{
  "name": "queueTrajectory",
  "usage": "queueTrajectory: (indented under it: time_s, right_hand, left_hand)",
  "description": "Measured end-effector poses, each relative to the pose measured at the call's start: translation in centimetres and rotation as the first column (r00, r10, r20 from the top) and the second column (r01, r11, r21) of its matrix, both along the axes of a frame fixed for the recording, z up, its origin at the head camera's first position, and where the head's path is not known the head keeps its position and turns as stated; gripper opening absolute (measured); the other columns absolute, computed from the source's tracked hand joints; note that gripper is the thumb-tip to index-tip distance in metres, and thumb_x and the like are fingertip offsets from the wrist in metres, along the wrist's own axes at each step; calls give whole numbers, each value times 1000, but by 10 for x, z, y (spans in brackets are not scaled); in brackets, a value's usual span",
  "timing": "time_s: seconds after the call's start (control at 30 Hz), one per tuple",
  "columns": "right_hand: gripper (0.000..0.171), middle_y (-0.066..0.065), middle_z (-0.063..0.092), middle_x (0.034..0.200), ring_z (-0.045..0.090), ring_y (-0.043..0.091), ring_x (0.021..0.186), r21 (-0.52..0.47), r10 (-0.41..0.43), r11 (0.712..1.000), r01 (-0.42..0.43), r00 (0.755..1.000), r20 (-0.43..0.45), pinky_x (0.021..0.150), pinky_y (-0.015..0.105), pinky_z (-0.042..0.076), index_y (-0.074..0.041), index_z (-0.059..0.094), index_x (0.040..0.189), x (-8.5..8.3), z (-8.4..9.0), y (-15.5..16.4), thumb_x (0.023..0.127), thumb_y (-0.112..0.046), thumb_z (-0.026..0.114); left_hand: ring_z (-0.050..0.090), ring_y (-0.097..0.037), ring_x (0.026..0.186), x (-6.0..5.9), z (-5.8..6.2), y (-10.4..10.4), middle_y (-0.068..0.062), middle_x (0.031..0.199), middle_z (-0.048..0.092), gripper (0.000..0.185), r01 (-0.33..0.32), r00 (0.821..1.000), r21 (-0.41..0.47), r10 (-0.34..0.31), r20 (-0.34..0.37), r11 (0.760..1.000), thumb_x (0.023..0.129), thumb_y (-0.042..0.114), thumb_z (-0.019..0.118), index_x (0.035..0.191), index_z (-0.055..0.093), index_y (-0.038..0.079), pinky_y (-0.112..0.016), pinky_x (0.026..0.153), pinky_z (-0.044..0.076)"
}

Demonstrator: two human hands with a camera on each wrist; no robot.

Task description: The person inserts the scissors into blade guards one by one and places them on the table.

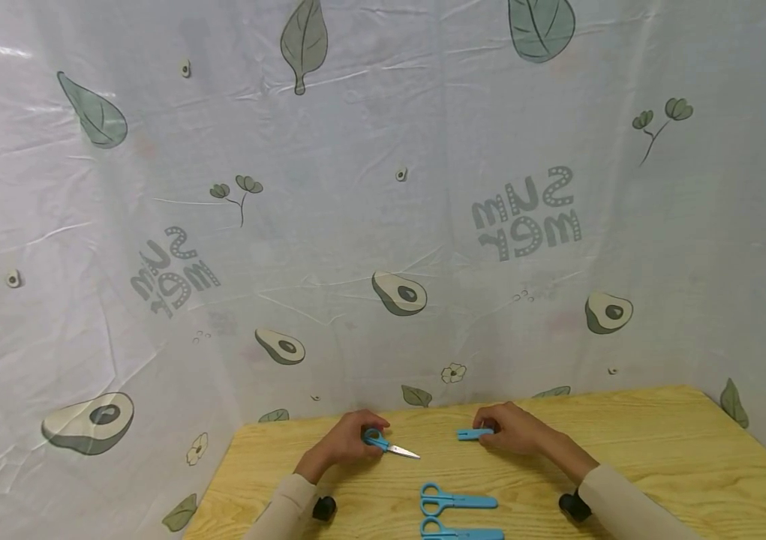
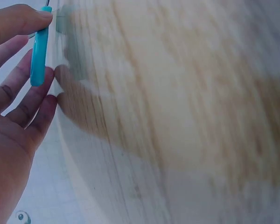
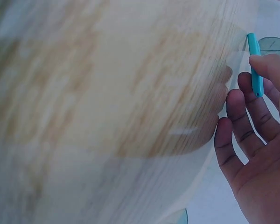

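In the head view my left hand [image 1: 347,438] pinches a pair of small scissors [image 1: 401,451] by the blue handles, its bare metal blades pointing right over the table. The left wrist view shows the blue handle [image 2: 39,58] edge-on between thumb and fingers. Across from it, my right hand [image 1: 516,430] pinches a blue scissors cover [image 1: 467,434], whose end faces the blades with a gap between. Thumb and fingertips hold that cover [image 3: 255,70] in the right wrist view too. Two more blue scissors, the upper one [image 1: 460,501] and the lower one [image 1: 467,534], lie in covers nearer me.
The light wooden table [image 1: 639,442] runs back to a pale plastic curtain [image 1: 328,240] printed with avocados and leaves, which also hangs at both sides. Black wrist devices, the left one [image 1: 325,508] and the right one [image 1: 575,506], sit below the wrists.
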State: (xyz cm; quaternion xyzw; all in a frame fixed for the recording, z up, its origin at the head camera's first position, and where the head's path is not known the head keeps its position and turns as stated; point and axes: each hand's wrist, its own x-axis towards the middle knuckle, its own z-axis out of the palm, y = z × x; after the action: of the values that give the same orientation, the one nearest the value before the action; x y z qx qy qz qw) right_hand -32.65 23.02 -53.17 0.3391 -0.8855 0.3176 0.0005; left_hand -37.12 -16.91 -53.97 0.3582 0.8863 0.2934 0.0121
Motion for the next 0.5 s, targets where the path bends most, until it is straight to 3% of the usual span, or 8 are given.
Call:
queueTrajectory:
  time_s: [0.3, 0.5]
  right_hand:
    - [14, -4, 74, 94, 58, -2, 76, -40, -14, 999, 16, 999, 51, 66, 23, 50, -9, 75, 113, 2, -2, 2, 101, -16, 76]
    - [17, -2, 74, 95, 60, 0, 77, -71, 3, 997, 3, 997, 83, 67, 24, 52, -7, 74, 116, 4, -1, 3, 101, -16, 75]
  left_hand:
    - [70, -18, 97, 1, 0, -1, -13, 113, 74, 43, 5, 1000, 38, -5, -3, 999, 84, 5, 89, 125, 77, 2, -27, 88, 60]
    - [67, -5, 91, 2, -1, -2, -13, 111, 78, 46, 6, 1000, 51, -7, 22, 999, 84, 6, 88, 127, 75, -2, -23, 85, 59]
